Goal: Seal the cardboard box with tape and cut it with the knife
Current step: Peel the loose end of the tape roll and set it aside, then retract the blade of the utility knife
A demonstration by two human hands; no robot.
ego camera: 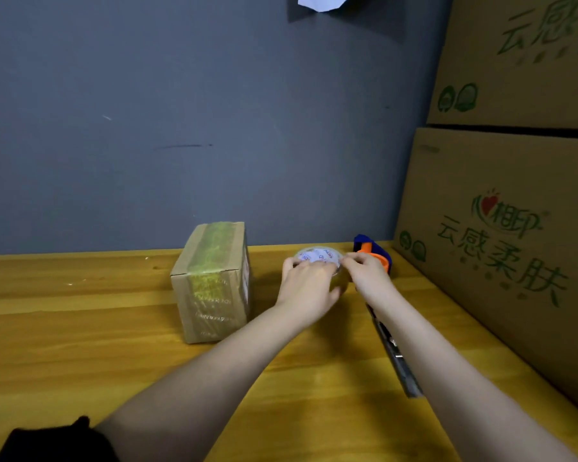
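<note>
Hands (309, 281) — round glossy tape roll (319, 256)

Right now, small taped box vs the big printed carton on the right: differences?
The small box stands free on the wooden table, left of both hands; the big carton lines the table's right edge with another carton stacked on it. The small box has yellowish tape over its top and front; the big carton shows green printed characters and a red heart logo, no tape visible. Both are brown cardboard.

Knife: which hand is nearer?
Right. The right hand grips the tape roll, its forearm passing right over the knife. The left hand holds the roll's other side, farther left.
</note>
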